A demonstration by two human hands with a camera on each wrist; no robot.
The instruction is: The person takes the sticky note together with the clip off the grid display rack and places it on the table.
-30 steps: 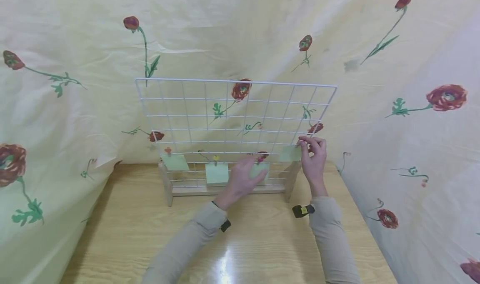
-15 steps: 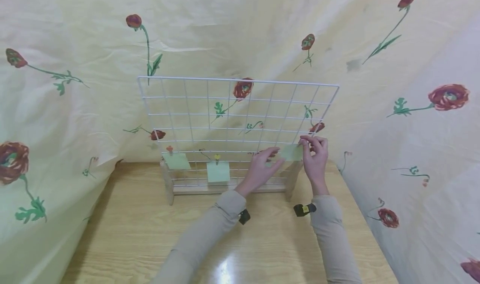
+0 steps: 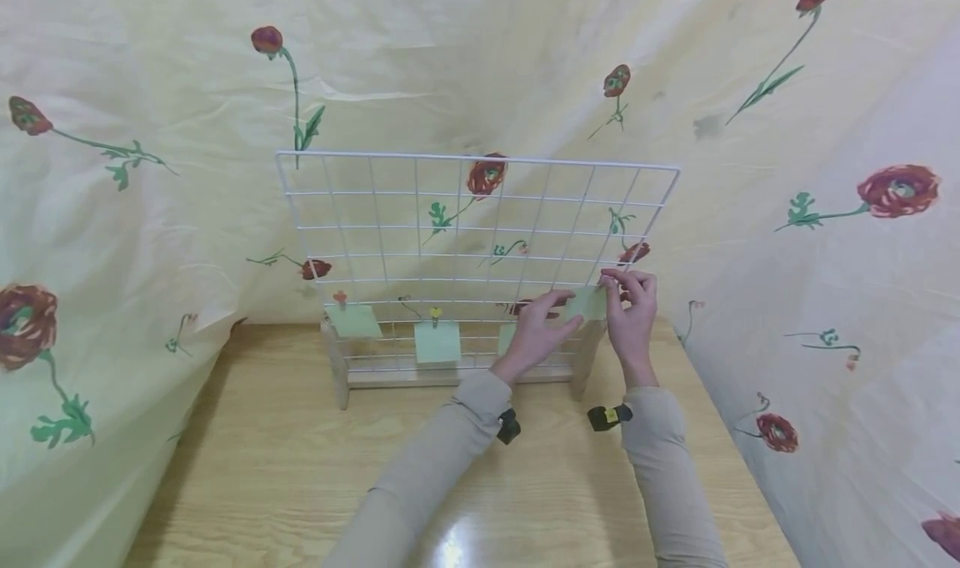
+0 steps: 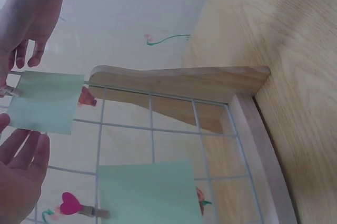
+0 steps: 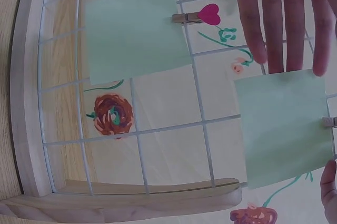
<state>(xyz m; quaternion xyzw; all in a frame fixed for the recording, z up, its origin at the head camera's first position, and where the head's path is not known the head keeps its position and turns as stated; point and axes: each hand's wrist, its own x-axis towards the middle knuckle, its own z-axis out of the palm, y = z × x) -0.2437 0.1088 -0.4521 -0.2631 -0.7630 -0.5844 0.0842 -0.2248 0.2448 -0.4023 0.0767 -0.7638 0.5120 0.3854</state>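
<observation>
Toward the right of the white wire grid [image 3: 480, 281], a pale green paper note [image 3: 588, 303] hangs from a small wooden clothespin [image 4: 9, 91]. My right hand [image 3: 632, 314] pinches that clothespin between thumb and fingertips at the note's top edge. My left hand [image 3: 536, 335] is at the note's left side, fingers extended, with the fingertips right at the paper's edge in the right wrist view. Beside it, another green note [image 5: 137, 34] is held to the grid by a clothespin with a pink heart [image 5: 209, 15]; my left hand partly covers this note in the head view.
Two more green notes hang farther left, one under an orange-red clip [image 3: 341, 298], one under a yellow clip [image 3: 436, 314]. The grid stands in a wooden base [image 3: 457, 376] on a wood-grain table [image 3: 300, 468]. A flowered cloth [image 3: 420, 52] surrounds the back and sides.
My left hand has moved right, from in front of the pink-heart note to the left edge of the rightmost note. My right hand stays at the clothespin there.
</observation>
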